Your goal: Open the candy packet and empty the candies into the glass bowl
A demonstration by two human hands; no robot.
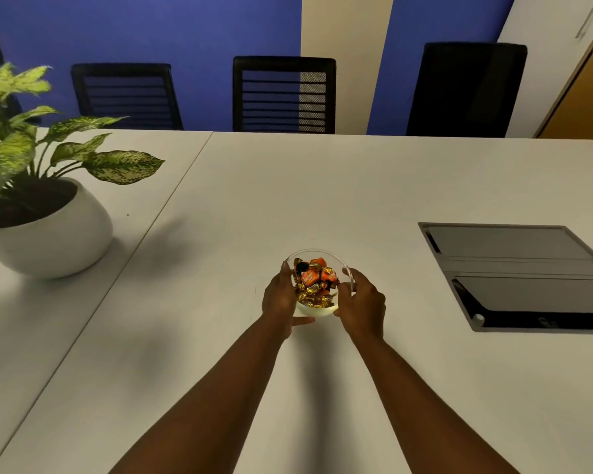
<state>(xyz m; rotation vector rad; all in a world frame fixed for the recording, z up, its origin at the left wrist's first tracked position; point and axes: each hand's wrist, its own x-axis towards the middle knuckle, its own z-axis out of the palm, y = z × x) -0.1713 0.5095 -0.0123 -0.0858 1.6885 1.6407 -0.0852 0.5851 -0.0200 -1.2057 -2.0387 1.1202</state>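
Observation:
A clear glass bowl [322,311] stands on the white table [288,186], near the middle. It holds several wrapped candies [314,283] in orange and gold foil. My left hand [278,299] clasps the bowl's left side, thumb low at the front and fingers up along the rim. Around the right side wraps my right hand [362,304], fingers on the wall near the rim. Both forearms reach in from the bottom of the view. No candy packet is in sight.
A potted plant in a round white pot [48,234] stands at the left, leaves spreading over the table. A recessed grey cable hatch [514,275] lies to the right. Three black chairs [284,94] line the far edge against a blue wall.

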